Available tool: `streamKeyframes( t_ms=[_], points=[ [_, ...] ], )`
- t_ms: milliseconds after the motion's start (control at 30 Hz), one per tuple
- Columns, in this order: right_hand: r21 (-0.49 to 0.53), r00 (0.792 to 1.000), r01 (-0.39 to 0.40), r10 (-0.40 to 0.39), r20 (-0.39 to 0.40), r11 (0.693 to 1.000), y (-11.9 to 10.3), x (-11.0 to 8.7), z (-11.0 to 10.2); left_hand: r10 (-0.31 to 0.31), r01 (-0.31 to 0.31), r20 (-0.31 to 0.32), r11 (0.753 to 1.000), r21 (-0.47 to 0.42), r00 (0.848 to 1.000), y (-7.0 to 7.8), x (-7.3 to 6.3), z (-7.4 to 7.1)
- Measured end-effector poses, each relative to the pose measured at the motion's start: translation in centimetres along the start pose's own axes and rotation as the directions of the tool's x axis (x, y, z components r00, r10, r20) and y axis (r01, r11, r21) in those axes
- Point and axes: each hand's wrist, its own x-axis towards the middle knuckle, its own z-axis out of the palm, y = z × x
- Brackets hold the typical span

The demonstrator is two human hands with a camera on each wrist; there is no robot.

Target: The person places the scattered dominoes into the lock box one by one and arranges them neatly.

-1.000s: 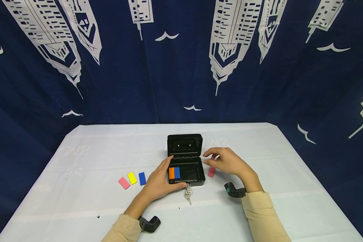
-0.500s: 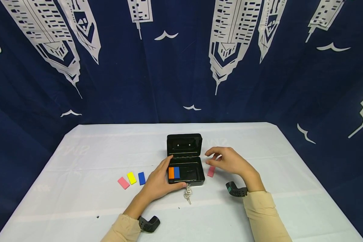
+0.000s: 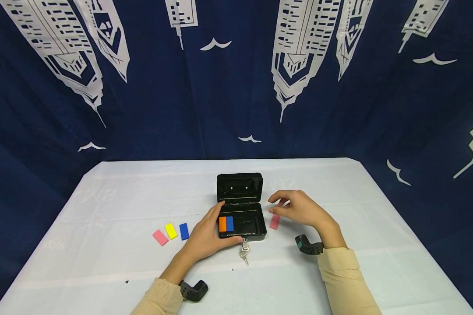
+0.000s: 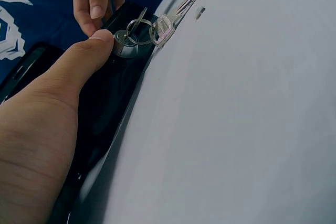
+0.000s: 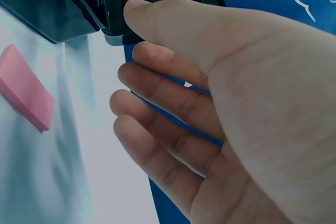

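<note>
On the white table (image 3: 94, 253), left hand (image 3: 203, 236) grips black box (image 3: 247, 225), best braced firmly; beside it, right hand (image 3: 299, 208) curves loosely, empty.

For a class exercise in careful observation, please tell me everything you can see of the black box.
The black box looks like glossy metal with rounded corners. Its hinged lid stands open at the back, showing two bright dots inside. Keys hang at its front lock. It sits upright on the white table. An orange block and a blue block lie inside, at its left. The left hand grips its left side, thumb at the front beside the lock.
</note>
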Motion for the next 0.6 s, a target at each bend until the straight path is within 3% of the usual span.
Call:
streamKeyframes(
  t_ms=[300, 600],
  points=[
    [-0.011, 0.998, -0.045, 0.045, 0.032, 0.999, 0.16, -0.31, -0.28, 0.004, -0.004, -0.002, 1.0, -0.003, 1.0, -0.01, -0.01, 0.02],
    [0.08, 0.988, -0.134, 0.127, 0.093, 0.988, 0.78, -0.31, -0.14, 0.002, -0.002, -0.001, 1.0, 0.002, 1.0, 0.07, 0.01, -0.02]
  ],
)
